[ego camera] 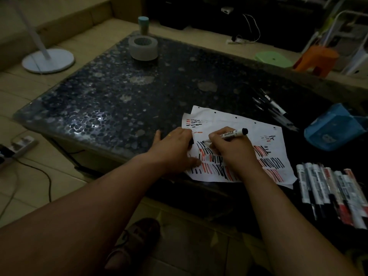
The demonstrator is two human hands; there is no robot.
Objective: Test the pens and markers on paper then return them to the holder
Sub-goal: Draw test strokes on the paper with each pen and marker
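Right hand [229, 150]: I am pinching a white-barrelled whiteboard marker with black lettering and a black end [232, 134] low on its barrel, fingers curled round it near the nib, and the nib is touching the white punched sheet of paper [249, 124] among rows of short black and red strokes. Left hand [175, 148]: it is lying palm down on the sheet's left edge with the thumb spread out over the dark pebble-patterned glass tabletop [119, 92]. A small dark shape is showing at its fingertips, possibly the cap, and I cannot tell whether the fingers are pinching it. Handling, as judged: the marker is looking light, rigid and smooth-sided, so a grip close to the nib is giving control for a stroke, while a mid-barrel hold would suit carrying it. The paper is thin and creased, and is likely to slide on glass unless held down. A row of white markers with black and red ends [328, 188] is lying side by side at the near right of the tabletop, and several dark slim pens [276, 110] are lying beyond the sheet, near a blue soft pouch [330, 130]. The grey round holder [143, 48] is standing at the far left corner, well apart from everything else.
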